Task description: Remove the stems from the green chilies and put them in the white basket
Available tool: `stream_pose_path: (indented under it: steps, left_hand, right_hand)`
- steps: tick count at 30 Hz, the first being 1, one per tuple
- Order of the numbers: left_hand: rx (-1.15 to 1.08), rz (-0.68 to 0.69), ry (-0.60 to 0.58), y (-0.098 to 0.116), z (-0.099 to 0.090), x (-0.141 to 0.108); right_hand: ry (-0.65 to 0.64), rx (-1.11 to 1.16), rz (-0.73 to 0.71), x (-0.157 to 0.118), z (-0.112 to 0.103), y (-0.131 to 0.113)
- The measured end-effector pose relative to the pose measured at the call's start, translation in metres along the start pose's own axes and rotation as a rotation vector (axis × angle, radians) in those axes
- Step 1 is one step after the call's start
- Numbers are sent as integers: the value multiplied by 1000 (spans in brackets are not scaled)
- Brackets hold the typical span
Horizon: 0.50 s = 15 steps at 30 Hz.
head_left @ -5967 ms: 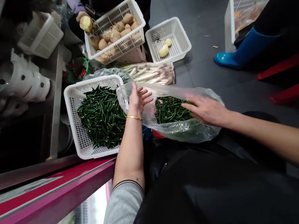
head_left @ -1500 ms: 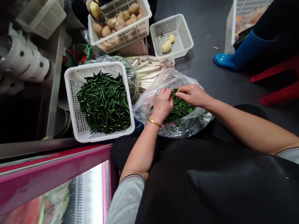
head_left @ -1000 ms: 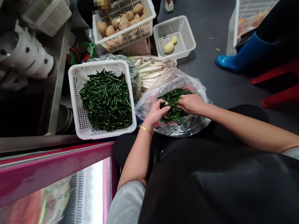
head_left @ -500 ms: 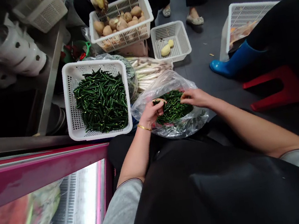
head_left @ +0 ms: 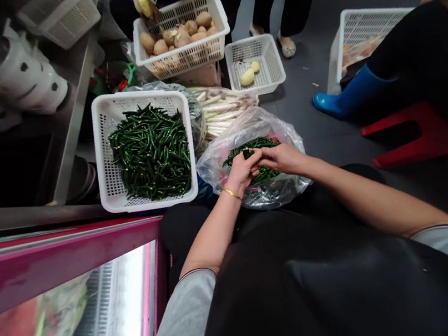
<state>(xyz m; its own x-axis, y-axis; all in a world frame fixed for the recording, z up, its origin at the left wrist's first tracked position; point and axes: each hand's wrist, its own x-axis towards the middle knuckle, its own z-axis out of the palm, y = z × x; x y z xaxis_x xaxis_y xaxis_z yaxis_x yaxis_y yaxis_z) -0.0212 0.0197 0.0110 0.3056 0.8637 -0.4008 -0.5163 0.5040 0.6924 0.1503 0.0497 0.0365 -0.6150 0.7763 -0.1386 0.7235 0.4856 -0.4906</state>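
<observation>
My left hand (head_left: 244,168), with a gold bangle at the wrist, is closed around green chili peppers (head_left: 248,152) whose tips poke out above the fingers. Against it, my right hand (head_left: 280,158) has its fingertips pinched together; what they grip is hidden. Both hands are over an open clear plastic bag (head_left: 285,125) in front of my lap, which holds more thin green chilies (head_left: 262,142). To the left stands a white slotted basket (head_left: 102,152) with a large heap of dark green chilies (head_left: 154,150).
Behind the bag lie long white-stalked vegetables (head_left: 222,113). Beyond are a basket of potatoes (head_left: 181,38), where a co-worker's hand holds a peeled potato (head_left: 144,4), and a small basket (head_left: 258,84). At right are a blue boot (head_left: 343,95) and red stool (head_left: 424,129); a pink-framed display case (head_left: 72,255) stands left.
My left hand has moved right and my right hand left, so they now meet over the bag. A standing person's feet at the back have shifted.
</observation>
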Motion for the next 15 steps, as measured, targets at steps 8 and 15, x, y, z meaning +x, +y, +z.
stream_pose_path:
  steps: [8,15]
  left_hand:
    - [-11,260,117,3,6,-13]
    - [-292,229,267,29,-21,-27]
  right_hand:
    - [12,603,94,-6,3,-10]
    - [102,304,36,0,32,4]
